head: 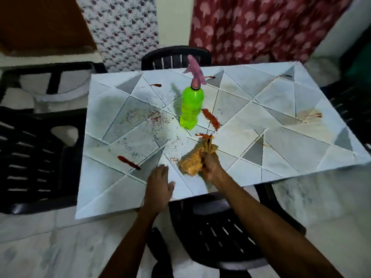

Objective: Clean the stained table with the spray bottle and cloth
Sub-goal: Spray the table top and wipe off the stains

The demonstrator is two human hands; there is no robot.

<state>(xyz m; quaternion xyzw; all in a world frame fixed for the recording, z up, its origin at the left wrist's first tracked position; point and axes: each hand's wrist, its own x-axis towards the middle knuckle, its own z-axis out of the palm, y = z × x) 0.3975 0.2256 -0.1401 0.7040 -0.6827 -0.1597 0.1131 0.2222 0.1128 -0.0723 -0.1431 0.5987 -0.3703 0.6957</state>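
Cloth — orange, bunched and soft-looking — is sitting crumpled in the right hand, whose grip is closing around it near the tabletop's front edge. It is likely handling light and limp, best taken as a wad. Left hand is resting spread flat beside it — spray bottle is standing farther back, among red stains.

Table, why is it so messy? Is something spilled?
Yes. Red sauce-like streaks mark the table: one near the left hand, one beside the upright green spray bottle. Dark specks scatter left of the bottle. The right hand grips a stained orange cloth on the table.
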